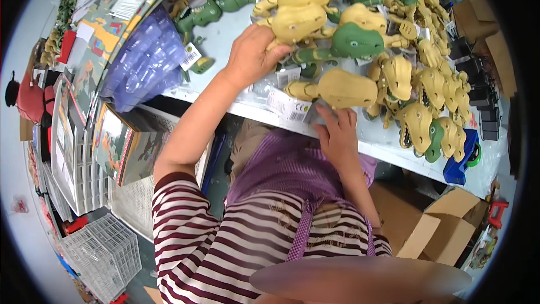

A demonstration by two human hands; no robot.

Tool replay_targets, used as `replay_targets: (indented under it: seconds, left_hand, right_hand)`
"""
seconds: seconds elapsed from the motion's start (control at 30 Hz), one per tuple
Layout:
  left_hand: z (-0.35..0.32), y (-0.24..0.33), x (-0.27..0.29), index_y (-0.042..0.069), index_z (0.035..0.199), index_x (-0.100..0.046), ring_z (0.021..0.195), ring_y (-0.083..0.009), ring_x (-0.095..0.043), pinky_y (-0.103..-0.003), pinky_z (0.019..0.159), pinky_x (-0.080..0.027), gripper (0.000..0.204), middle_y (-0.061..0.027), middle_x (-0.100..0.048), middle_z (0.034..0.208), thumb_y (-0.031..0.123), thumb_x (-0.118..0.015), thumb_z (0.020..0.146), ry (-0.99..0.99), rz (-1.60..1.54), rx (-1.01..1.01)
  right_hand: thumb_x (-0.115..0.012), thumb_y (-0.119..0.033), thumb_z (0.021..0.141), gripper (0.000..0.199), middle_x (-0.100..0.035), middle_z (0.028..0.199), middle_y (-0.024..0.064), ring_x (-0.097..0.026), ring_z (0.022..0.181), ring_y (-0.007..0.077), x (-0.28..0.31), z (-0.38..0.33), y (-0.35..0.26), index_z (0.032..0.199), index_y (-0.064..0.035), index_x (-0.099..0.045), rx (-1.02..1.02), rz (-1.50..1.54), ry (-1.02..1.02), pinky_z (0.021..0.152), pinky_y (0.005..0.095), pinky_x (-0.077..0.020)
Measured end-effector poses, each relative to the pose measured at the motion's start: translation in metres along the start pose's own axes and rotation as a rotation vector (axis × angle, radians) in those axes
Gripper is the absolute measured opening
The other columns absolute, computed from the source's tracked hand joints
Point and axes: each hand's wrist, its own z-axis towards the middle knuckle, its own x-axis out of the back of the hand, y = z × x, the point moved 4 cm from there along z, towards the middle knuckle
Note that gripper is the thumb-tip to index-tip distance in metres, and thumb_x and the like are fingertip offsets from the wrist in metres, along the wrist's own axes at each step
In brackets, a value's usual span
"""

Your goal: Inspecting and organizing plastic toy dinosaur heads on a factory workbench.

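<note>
A tan toy dinosaur (pixel 295 24) with a rounded head lies at the near end of a row of similar tan ones. My left hand (pixel 252 56) is closed at its left end, fingers curled round a part they mostly hide. Just in front of me another tan toy dinosaur (pixel 347 88) lies on its own, with a white paper tag (pixel 288 106) beside it. Against that toy's near side rests my right hand (pixel 338 135), its fingers apart and the thumb towards the tag. A green toy dinosaur head (pixel 358 40) sits between the two.
Many tan and green toy dinosaurs (pixel 430 93) cover the right of the white table (pixel 259 101). Clear plastic trays (pixel 149 59) are piled at left, beside printed card sheets (pixel 121 28). An opened cardboard box (pixel 444 225) and a white basket (pixel 107 256) stand below.
</note>
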Motion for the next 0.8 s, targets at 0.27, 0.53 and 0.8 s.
replay_targets:
  seconds: [0.27, 0.53, 0.8]
  left_hand:
    - [0.021, 0.015, 0.019, 0.004, 0.102, -0.060, 0.079, -0.0286, -0.052, -0.037, 0.070, -0.044, 0.043, -0.0110, -0.059, 0.086, 0.038, -0.068, 0.078, -0.296, -0.086, 0.104]
    - [0.016, -0.008, 0.000, 0.013, 0.095, -0.066, 0.080, -0.0247, -0.054, -0.036, 0.072, -0.034, 0.035, -0.0045, -0.061, 0.082, 0.044, -0.062, 0.079, -0.121, 0.043, -0.093]
    - [0.009, -0.011, 0.002, 0.016, 0.097, -0.067, 0.080, -0.0208, -0.051, -0.034, 0.075, -0.028, 0.033, -0.0026, -0.060, 0.081, 0.044, -0.060, 0.081, -0.024, -0.057, -0.079]
  right_hand:
    - [-0.067, -0.014, 0.076, 0.043, -0.050, 0.112, 0.0116, -0.042, 0.105, 0.0343, 0.003, 0.000, -0.003, 0.117, -0.0126, -0.058, 0.013, -0.028, 0.006, 0.091, 0.0419, -0.0392]
    - [-0.067, -0.014, 0.075, 0.043, -0.051, 0.113, 0.0112, -0.042, 0.106, 0.0340, -0.001, 0.002, 0.000, 0.117, -0.0121, -0.058, -0.011, -0.038, -0.023, 0.091, 0.0418, -0.0387]
    - [-0.067, -0.013, 0.075, 0.044, -0.049, 0.117, 0.0110, -0.042, 0.108, 0.0336, 0.000, 0.003, -0.001, 0.118, -0.0126, -0.057, 0.009, -0.048, -0.006, 0.092, 0.0415, -0.0384]
